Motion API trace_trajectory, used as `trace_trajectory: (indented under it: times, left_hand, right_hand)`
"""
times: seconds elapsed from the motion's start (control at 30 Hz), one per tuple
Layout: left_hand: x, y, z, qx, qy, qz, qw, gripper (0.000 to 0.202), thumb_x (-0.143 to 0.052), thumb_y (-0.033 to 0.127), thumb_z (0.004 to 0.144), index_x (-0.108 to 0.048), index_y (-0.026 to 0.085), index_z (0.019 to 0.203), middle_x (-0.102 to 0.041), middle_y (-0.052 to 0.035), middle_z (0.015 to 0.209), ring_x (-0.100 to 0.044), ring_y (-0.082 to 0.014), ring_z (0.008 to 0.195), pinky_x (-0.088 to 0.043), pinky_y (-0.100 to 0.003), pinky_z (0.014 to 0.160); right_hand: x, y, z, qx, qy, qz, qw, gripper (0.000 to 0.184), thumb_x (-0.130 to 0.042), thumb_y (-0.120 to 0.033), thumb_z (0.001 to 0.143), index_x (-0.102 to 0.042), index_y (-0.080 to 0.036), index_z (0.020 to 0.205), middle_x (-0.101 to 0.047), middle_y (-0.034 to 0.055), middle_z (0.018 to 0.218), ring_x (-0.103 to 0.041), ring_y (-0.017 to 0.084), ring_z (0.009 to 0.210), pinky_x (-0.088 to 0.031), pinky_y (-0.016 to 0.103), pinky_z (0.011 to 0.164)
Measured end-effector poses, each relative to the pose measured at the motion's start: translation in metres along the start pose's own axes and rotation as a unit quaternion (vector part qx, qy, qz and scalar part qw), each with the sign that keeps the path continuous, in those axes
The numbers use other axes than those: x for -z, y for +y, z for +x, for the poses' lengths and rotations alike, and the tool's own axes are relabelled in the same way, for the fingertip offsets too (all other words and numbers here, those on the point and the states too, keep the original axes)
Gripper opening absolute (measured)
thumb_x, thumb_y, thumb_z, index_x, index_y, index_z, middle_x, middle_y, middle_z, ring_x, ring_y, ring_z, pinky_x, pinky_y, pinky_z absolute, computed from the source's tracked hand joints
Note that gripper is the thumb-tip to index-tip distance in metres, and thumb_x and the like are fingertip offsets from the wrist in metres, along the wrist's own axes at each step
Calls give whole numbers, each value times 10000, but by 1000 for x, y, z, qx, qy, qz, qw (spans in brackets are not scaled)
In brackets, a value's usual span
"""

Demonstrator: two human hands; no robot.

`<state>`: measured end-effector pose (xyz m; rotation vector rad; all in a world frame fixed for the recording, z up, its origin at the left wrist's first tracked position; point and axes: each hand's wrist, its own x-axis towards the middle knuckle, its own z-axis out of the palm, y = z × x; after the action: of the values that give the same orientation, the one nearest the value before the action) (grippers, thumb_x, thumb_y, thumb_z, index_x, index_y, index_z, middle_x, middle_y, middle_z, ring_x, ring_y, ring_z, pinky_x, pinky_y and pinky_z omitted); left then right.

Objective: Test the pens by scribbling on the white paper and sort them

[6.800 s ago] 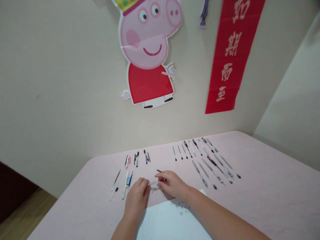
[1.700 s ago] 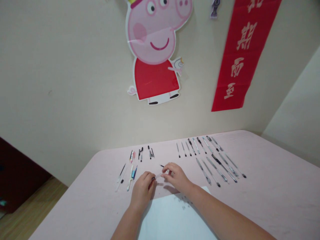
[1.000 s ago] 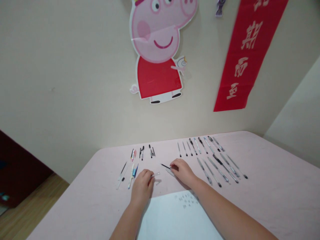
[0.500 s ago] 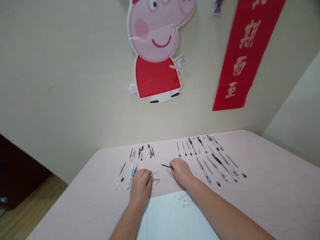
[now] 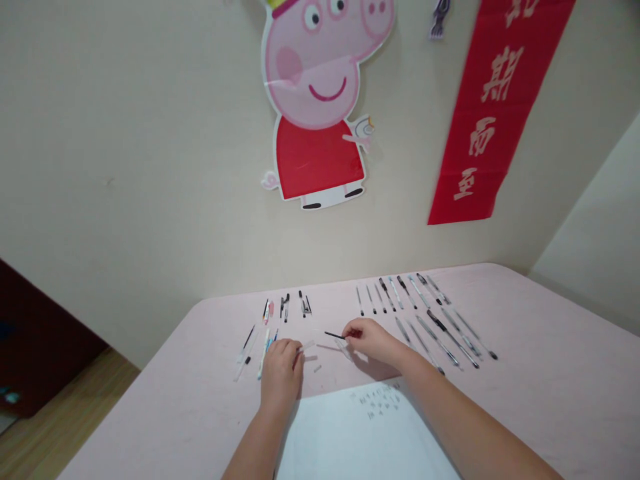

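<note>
My right hand (image 5: 370, 338) pinches a dark pen refill (image 5: 334, 335) by its right end, its other end pointing left over the table. Below that hand, a clear pen part (image 5: 342, 347) lies on the cloth. My left hand (image 5: 283, 367) is closed on a clear pen barrel (image 5: 306, 347), which sticks out to the right from between thumb and fingers. A small clear piece (image 5: 317, 369) rests on the cloth just right of my left hand. The two hands are apart, and the refill does not touch the barrel.
Several pens (image 5: 440, 327) lie in two slanting rows on the right. Loose pen parts (image 5: 285, 307) sit in small groups at the back left, with more pen parts (image 5: 245, 350) beside my left hand. White paper (image 5: 350, 440) with handwriting lies in front. A wall (image 5: 190, 200) stands behind the table.
My right hand has lifted slightly off the table and moved a little right, carrying the refill. My left hand stays nearly in place with the barrel. The camera view has shifted slightly.
</note>
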<state>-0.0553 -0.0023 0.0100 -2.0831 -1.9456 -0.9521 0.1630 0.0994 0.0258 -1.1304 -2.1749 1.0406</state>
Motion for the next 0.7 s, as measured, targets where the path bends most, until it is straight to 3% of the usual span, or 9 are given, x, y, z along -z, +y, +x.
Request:
trace_trajectory:
  times: [0.1, 0.3, 0.7]
  left_hand:
    - [0, 0, 1, 7, 1, 4, 1000, 122, -512, 131, 803, -614, 178, 850, -636, -70, 839, -557, -253, 850, -444, -397, 775]
    - [1, 1, 1, 30, -13, 6, 999, 134, -482, 151, 829, -611, 176, 854, -633, -79, 847, -554, -257, 851, -443, -401, 771]
    - [2, 1, 1, 38, -14, -6, 999, 135, -495, 147, 806, -616, 184, 852, -634, -71, 846, -567, -245, 844, -448, -385, 770]
  right_hand:
    - [2, -2, -2, -20, -35, 82, 996, 239, -518, -42, 660, -699, -123, 794, -676, 36, 700, -577, 129, 621, -418, 220, 571]
    - [1, 1, -3, -18, -75, 141, 987, 205, -521, -41, 643, -681, -129, 737, -628, 5, 638, -544, 110, 588, -405, 220, 573]
    - [6, 4, -2, -31, -25, 176, 984, 138, -545, -104, 706, -670, -154, 733, -583, -9, 607, -496, 101, 557, -361, 224, 543]
